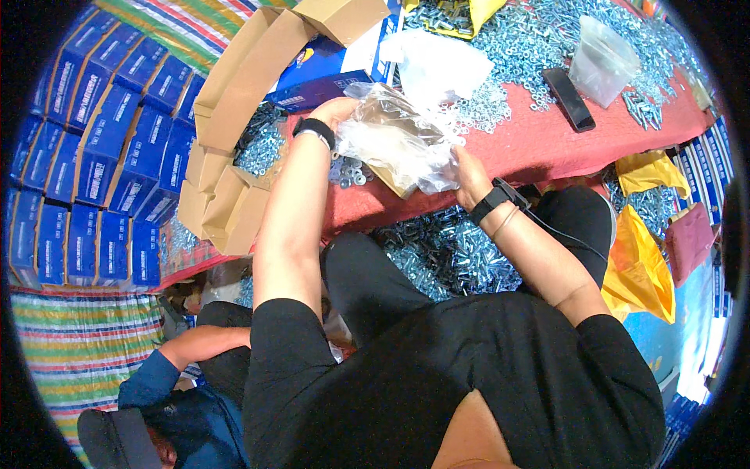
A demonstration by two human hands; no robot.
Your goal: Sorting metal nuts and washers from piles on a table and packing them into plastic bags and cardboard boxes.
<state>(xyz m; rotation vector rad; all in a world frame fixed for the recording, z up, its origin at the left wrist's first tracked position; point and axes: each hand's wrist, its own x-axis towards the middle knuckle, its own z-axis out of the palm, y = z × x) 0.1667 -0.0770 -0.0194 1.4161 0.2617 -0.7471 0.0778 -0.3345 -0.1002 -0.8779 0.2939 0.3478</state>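
Observation:
A clear plastic bag (pixel 391 141) is stretched between my two hands over an open brown cardboard box (pixel 397 181), at the near edge of the red-covered table. My left hand (pixel 337 112) is closed on the bag's far left side, its fingertips partly hidden by the film. At the right side, my right hand (pixel 469 176) grips the plastic and rests against the box's end. Brown cardboard shows through the film. Just left of the box lie loose washers (pixel 350 172).
Open brown cartons (pixel 242 86) and a blue box (pixel 328 74) stand at the left. Heaped bolts and washers (pixel 531 39) cover the back, near a phone (pixel 569 99) and a plastic tub (pixel 603 62). More bolts (pixel 445 250) lie below the table edge. A co-worker (pixel 187 406) sits lower left.

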